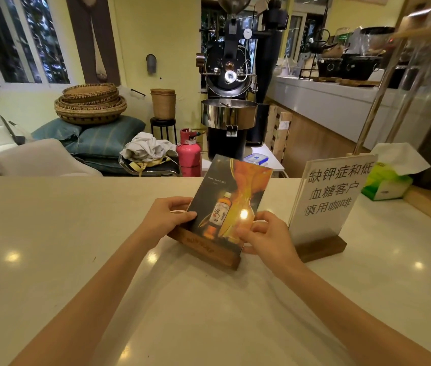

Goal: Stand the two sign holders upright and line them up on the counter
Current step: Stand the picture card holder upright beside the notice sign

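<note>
- You are holding the whisky-advert sign holder [229,204] near the middle of the bench [50,233], its picture panel rising from a dark wooden base [204,247] that is sitting on the surface.
- Your left hand [168,216] is closing its grip on the panel's left edge, thumb across the front and fingers behind.
- Your right hand [267,233] is pinching the panel's lower right corner, fingers curled against the front face; both grips are on this one holder and neither is free.
- The panel is leaning back and the base is running at an angle to the bench edge, so this holder is looking upright but not yet squared.
- Just to its right the second sign holder [328,196], a clear panel with Chinese lettering in its own wooden base [320,247], is already standing untouched.
- The two bases are lying near each other yet apart, and they are facing different ways, so the lining-up is seeming to be the part left.
- As a judgement, you are well past halfway: both are standing, and what is remaining is turning the whisky holder to match its neighbour and letting go.
- Further right, a green tissue box [386,182] is sitting near the bench's back corner, clear of the work.
- Beyond the bench a black coffee roaster [229,75] is standing.
</note>
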